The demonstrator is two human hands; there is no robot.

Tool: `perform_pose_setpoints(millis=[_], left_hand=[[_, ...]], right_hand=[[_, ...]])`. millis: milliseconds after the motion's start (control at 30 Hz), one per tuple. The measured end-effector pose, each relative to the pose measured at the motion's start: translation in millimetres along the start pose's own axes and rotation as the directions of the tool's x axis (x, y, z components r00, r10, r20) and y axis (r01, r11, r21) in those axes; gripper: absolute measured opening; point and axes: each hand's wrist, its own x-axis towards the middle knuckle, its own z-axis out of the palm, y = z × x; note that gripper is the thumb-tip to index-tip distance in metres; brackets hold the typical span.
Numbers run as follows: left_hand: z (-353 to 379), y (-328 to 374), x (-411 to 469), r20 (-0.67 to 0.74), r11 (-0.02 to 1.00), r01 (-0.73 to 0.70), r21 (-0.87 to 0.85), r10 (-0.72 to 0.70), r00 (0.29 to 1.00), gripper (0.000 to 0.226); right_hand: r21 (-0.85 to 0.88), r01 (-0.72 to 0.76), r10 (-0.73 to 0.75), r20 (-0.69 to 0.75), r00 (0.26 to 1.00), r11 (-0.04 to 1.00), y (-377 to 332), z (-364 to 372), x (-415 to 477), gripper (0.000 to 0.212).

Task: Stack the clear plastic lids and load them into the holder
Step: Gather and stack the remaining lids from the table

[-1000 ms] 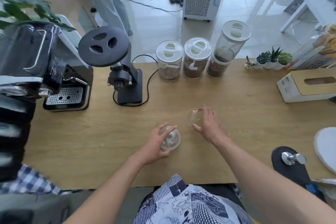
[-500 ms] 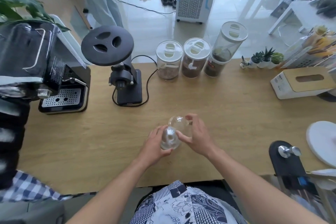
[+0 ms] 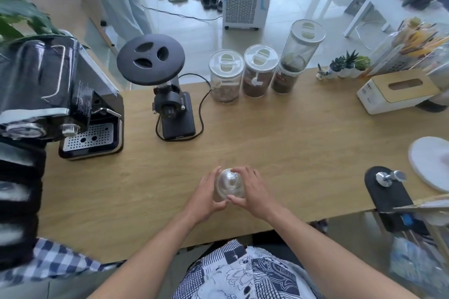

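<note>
Clear domed plastic lids [image 3: 229, 184] sit nested together as one small stack, held just above the wooden table [image 3: 291, 143] near its front edge. My left hand [image 3: 206, 198] cups the stack from the left and below. My right hand [image 3: 250, 192] grips it from the right, with fingertips on the top dome. How many lids are in the stack I cannot tell. No lid holder shows clearly in the frame.
A black espresso machine [image 3: 60, 104] and a black grinder [image 3: 167, 99] stand at the left. Three lidded jars [image 3: 257, 73] line the back edge. A tissue box [image 3: 393, 92], a white round disc [image 3: 430, 162] and a tamper on a black mat [image 3: 388, 182] are at the right.
My right hand brought a second lid leftward from the table and set it over the lid in my left hand. Both hands now close round the joined stack.
</note>
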Motion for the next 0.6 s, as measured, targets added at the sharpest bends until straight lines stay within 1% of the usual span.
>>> perform_pose_setpoints(millis=[133,233,467,600], left_hand=[[-6,-7,-13,-0.024,1.0,-0.014,0.017,0.014,1.0,0.107],[-9,-17,-21,-0.028,0.999,-0.039,0.028,0.04,0.999,0.098],[-11,-30,-37,-0.078,0.999,-0.028,0.026,0.03,0.996,0.079],[-8,-32,-43,-0.107,0.999,0.036,-0.001,-0.036,0.994,0.07]], right_hand=[[0.073,-0.013,0.009,0.053,0.999,0.997,-6,9,-6,0.085],[0.072,-0.018,0.014,0.056,0.998,0.997,-15,13,-7,0.085],[-0.089,0.032,-0.023,0.091,0.996,0.996,-38,13,-4,0.08],[-0.215,0.109,-0.083,0.128,0.988,0.97,-47,10,0,0.078]])
